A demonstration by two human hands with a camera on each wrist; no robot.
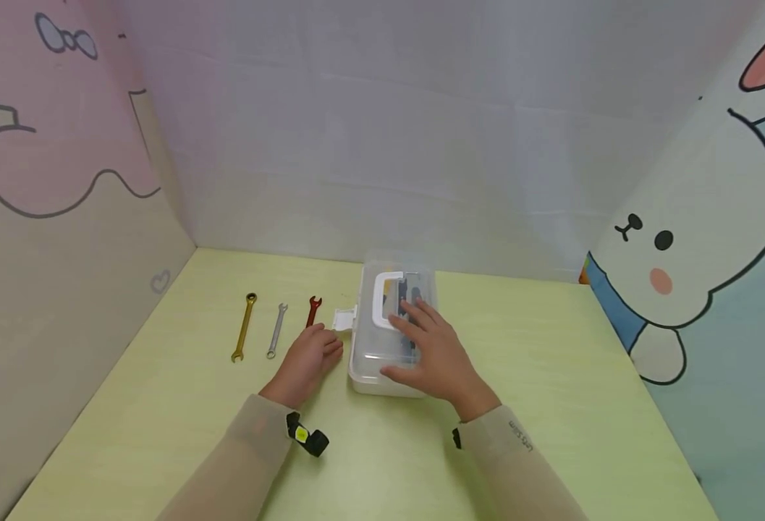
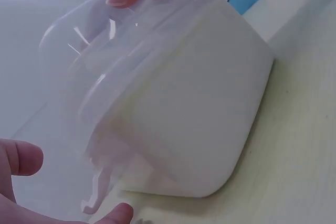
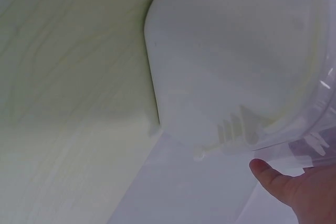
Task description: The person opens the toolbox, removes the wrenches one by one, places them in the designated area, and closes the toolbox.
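A white plastic toolbox with a clear lid stands on the table. Dark and yellow items show faintly through the lid beside its white handle. From the box's left side sticks out a white latch, swung outward. My left hand is close by that latch; in the left wrist view its thumb and a finger are spread apart around the latch's hanging end, with no firm hold seen. Fingers spread, my right hand rests over the lid's right part, partly hiding it.
Left of the box lie a red wrench, partly hidden by the left hand, a silver wrench and a gold wrench. A white back wall and printed side walls bound the yellow table.
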